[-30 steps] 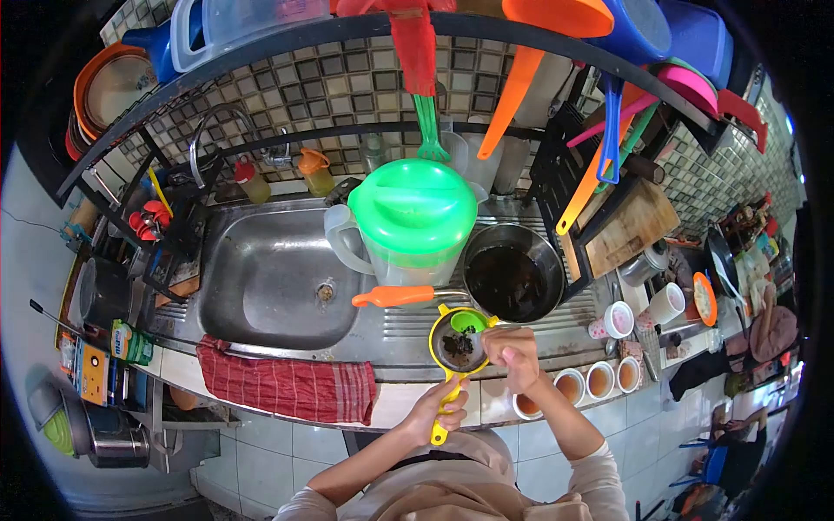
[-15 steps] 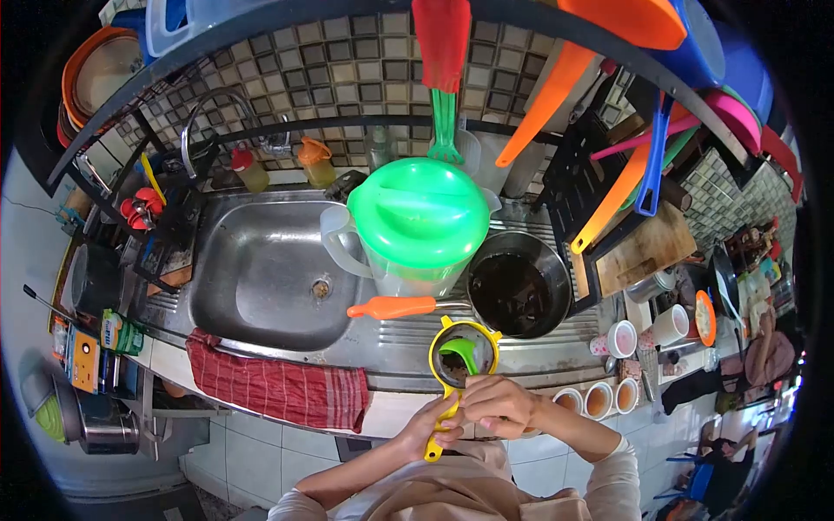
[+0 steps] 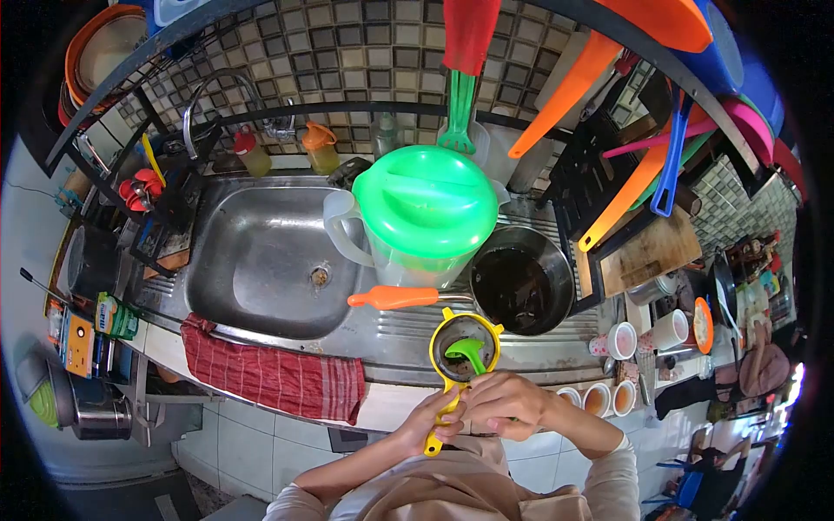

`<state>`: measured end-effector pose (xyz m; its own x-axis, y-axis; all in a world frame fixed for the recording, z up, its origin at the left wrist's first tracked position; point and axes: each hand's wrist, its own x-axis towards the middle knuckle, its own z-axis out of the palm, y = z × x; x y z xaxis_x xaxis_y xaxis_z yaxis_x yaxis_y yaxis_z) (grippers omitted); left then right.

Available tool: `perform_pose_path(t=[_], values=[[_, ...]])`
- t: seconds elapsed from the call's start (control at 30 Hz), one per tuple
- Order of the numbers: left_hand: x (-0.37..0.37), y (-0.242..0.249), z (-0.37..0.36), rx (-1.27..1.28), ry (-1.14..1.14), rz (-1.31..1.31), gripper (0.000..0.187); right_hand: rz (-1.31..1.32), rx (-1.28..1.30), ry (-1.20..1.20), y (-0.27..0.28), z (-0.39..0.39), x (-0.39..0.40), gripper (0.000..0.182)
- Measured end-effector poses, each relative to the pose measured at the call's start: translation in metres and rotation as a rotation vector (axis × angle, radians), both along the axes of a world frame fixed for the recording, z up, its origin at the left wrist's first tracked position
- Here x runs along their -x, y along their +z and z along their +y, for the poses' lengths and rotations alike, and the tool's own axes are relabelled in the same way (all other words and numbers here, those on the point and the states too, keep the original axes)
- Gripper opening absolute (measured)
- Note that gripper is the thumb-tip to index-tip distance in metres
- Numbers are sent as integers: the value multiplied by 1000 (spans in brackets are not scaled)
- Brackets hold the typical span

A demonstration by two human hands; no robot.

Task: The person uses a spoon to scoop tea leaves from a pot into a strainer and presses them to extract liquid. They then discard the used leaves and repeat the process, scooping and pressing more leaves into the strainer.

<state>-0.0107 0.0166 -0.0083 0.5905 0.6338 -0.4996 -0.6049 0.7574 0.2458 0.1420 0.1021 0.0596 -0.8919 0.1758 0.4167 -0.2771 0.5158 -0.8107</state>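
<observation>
My left hand (image 3: pixel 427 418) is closed around the handle of a yellow strainer (image 3: pixel 453 382), held over the counter's front edge. In my right hand (image 3: pixel 512 403) is a green spoon (image 3: pixel 467 349), its bowl down inside the strainer's mesh. Dark wet residue lies in the mesh around the spoon. Just beyond the strainer stands a metal saucepan (image 3: pixel 563 260) of dark brown liquid, with an orange handle (image 3: pixel 395 298) pointing left. Behind that handle is a clear pitcher with a green lid (image 3: pixel 426 204).
A steel sink (image 3: pixel 252 260) is at left, with a red checked cloth (image 3: pixel 269 369) over its front edge. Cups of orange-brown drink (image 3: pixel 598 399) stand near my right forearm. Utensils, including an orange ladle (image 3: pixel 556 95), hang overhead. A person (image 3: pixel 764 369) is at far right.
The camera view has shifted slightly. The green spoon has tilted and moved a little within the strainer. Both hands keep their holds.
</observation>
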Motion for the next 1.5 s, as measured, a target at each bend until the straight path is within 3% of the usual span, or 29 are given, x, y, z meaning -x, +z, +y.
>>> perform_pose_path(t=[0.03, 0.23, 0.3, 0.43, 0.53, 0.7, 0.77, 0.83, 0.87, 1.0, 1.2, 1.3, 1.43, 1.5], values=[[0, 0, 0, 2, 6, -21, 25, 103, 58, -65, 2, -1, 0, 12], [-1, -1, 1, 2, 13, -37, 25, 35, 40, -88, 4, 3, -3, 12], [0, -1, 2, 17, 20, -31, 25, 3, 40, -77, 4, 7, -6, 22], [0, -3, 2, -27, -17, -57, 25, 193, 66, -152, 2, 7, -4, 10], [-2, -1, 2, -39, -7, -51, 25, 137, 120, -240, -5, 6, -1, 18], [-1, 0, 3, -36, -12, -77, 26, 188, 389, -582, -2, 9, -5, 35], [-1, 3, 4, -45, -37, -58, 26, 215, 509, -570, 1, 12, 2, 35], [-2, 2, 4, -41, -30, -56, 26, 16, 570, -663, -4, 16, 7, 33], [-2, 2, 3, -35, -23, -56, 26, 92, 609, -647, -10, 17, 8, 35], [-1, 1, 3, -54, -24, -51, 26, 41, 529, -626, -6, 26, 10, 35], [-3, 2, 2, -42, -12, -58, 25, -82, 90, -218, -14, 35, 5, 22], [-3, 4, 2, -27, -9, -19, 26, -48, 242, -137, -10, 43, 8, 19], [-3, 3, 3, -39, -15, -44, 26, -31, 274, -201, -12, 42, 8, 18], [-3, 3, 5, -30, -13, -37, 26, 66, 243, -441, -12, 32, 12, 20]])
